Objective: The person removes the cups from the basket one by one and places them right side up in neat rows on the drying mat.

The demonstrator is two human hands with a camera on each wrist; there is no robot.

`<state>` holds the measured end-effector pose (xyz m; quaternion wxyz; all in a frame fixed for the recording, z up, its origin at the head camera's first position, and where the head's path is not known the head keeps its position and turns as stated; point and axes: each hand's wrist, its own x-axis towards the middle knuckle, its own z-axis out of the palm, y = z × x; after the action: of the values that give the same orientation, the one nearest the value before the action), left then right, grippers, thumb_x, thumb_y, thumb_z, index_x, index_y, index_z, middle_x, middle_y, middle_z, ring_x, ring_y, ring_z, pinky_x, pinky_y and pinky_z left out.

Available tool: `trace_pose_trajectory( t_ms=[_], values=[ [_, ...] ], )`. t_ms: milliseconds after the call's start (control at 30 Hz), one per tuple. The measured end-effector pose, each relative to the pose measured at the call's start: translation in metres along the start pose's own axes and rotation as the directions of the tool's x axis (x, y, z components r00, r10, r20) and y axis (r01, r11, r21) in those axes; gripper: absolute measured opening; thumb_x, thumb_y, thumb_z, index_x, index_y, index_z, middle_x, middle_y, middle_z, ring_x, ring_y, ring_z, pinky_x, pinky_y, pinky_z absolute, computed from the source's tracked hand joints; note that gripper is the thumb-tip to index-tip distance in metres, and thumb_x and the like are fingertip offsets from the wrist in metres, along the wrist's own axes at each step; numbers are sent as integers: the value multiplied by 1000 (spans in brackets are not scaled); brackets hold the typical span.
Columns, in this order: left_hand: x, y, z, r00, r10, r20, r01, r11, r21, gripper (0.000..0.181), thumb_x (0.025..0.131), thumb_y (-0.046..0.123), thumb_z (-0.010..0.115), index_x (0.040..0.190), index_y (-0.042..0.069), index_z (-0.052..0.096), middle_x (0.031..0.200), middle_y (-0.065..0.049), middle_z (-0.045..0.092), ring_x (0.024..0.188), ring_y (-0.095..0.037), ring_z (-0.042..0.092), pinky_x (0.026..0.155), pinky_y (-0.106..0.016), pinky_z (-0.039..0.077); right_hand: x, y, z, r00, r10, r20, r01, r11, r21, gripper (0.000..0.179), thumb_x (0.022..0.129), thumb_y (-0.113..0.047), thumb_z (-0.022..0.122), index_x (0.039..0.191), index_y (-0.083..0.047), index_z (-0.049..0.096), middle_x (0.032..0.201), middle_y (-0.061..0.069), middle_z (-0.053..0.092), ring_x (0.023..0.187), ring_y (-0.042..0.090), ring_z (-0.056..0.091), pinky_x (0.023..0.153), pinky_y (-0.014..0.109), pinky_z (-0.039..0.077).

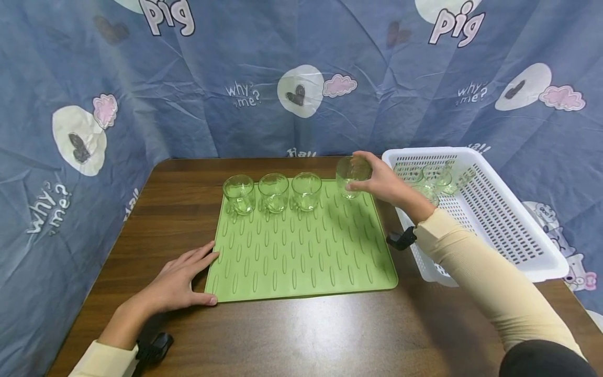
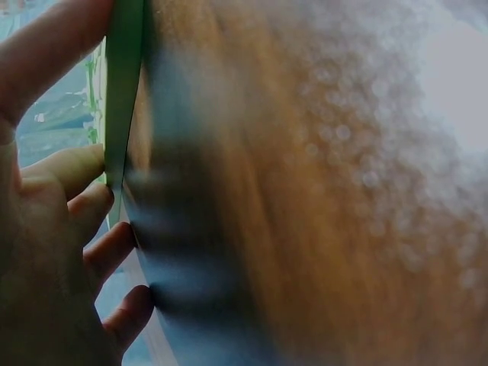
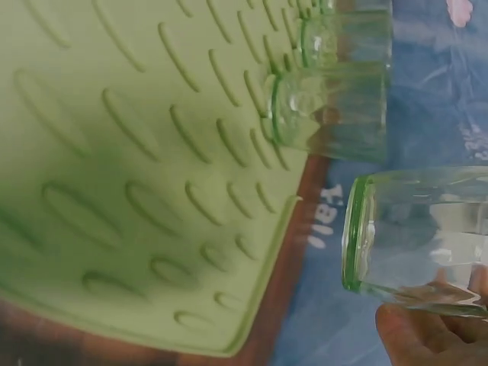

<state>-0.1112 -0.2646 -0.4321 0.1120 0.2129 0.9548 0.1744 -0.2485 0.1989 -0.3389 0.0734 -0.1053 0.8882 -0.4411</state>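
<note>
My right hand (image 1: 387, 183) grips a clear, green-tinted drinking glass (image 1: 346, 173) with thumb and fingers at its sides. That glass is upright above the back right corner of a green ridged mat (image 1: 292, 262); the right wrist view shows its base (image 3: 354, 232) raised off the mat. Along the mat's back edge three similar glasses stand upright in a row: a left one (image 1: 239, 195), a middle one (image 1: 274, 193) and a right one (image 1: 306, 192). At the mat's left edge rests my left hand (image 1: 176, 280), thumb and fingertips touching the edge, fingers spread.
A white perforated plastic basket (image 1: 499, 230) stands right of the mat, under my right forearm. Several glasses (image 1: 438, 178) lie at its back left end. The brown wooden table (image 1: 292, 340) extends in front of the mat. A blue printed cloth (image 1: 254, 47) hangs behind.
</note>
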Motion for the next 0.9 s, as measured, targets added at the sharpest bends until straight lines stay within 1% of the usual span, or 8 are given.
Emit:
trace_pose_trajectory(
  t_ms=[67, 200, 267, 400, 500, 667, 833, 900],
  values=[
    [0, 0, 0, 1000, 1, -1, -1, 1000, 5, 104, 72, 66, 76, 153, 13, 39, 165, -11, 26, 144, -42, 31, 99, -71, 32, 6, 2, 5, 1000, 23, 8, -23, 1000, 11, 87, 85, -17, 78, 156, -14, 28, 157, 14, 38, 142, 35, 39, 115, 53, 34],
    [0, -1, 1, 1000, 3, -5, -3, 1000, 9, 103, 72, 66, 76, 153, 13, 39, 165, -11, 26, 144, -42, 32, 98, -71, 32, 18, 7, 15, 999, 41, 10, -41, 999, 9, 87, 85, -19, 77, 156, -16, 28, 159, 13, 36, 146, 35, 35, 116, 54, 33],
    [0, -1, 2, 1000, 6, -9, -6, 1000, 8, 103, 72, 66, 76, 153, 13, 39, 165, -11, 26, 143, -42, 32, 98, -71, 32, 22, 10, 19, 999, 46, 14, -46, 999, 25, 87, 85, -18, 78, 156, -17, 29, 159, 12, 36, 146, 35, 34, 117, 53, 32],
    [0, -2, 2, 1000, 7, -9, -7, 1000, 2, 103, 72, 67, 76, 153, 14, 39, 165, -11, 26, 144, -41, 31, 98, -71, 31, 28, 16, 24, 996, 65, 55, -68, 996, 56, 87, 84, -15, 78, 156, -17, 29, 160, 13, 34, 149, 35, 30, 118, 54, 30],
    [0, -2, 2, 1000, 8, -8, -8, 1000, 0, 103, 73, 67, 75, 154, 14, 38, 165, -10, 25, 144, -41, 31, 98, -71, 31, 31, 19, 26, 995, 73, 70, -77, 995, 63, 88, 83, -14, 79, 156, -16, 29, 159, 14, 35, 149, 35, 30, 117, 54, 32],
    [1, -2, 2, 1000, 12, -11, -12, 1000, 7, 103, 73, 66, 76, 153, 14, 38, 165, -11, 26, 144, -41, 31, 98, -70, 32, 34, 22, 30, 996, 73, 46, -76, 996, 57, 89, 82, -14, 79, 156, -14, 29, 158, 16, 37, 148, 36, 32, 117, 53, 31],
    [2, -1, 3, 1000, 15, -12, -15, 1000, 9, 102, 73, 65, 76, 153, 14, 39, 165, -11, 27, 144, -40, 32, 98, -70, 32, 31, 23, 38, 991, 126, 55, -132, 982, 132, 88, 84, -8, 75, 156, -12, 25, 161, 18, 29, 149, 36, 28, 119, 53, 29],
    [3, -1, 3, 1000, 15, -11, -15, 1000, 10, 102, 73, 65, 77, 153, 14, 39, 165, -11, 27, 144, -40, 32, 98, -70, 32, 30, 23, 41, 989, 133, 58, -141, 977, 163, 88, 83, -6, 75, 156, -11, 25, 161, 19, 29, 149, 37, 28, 119, 54, 29]
  ],
)
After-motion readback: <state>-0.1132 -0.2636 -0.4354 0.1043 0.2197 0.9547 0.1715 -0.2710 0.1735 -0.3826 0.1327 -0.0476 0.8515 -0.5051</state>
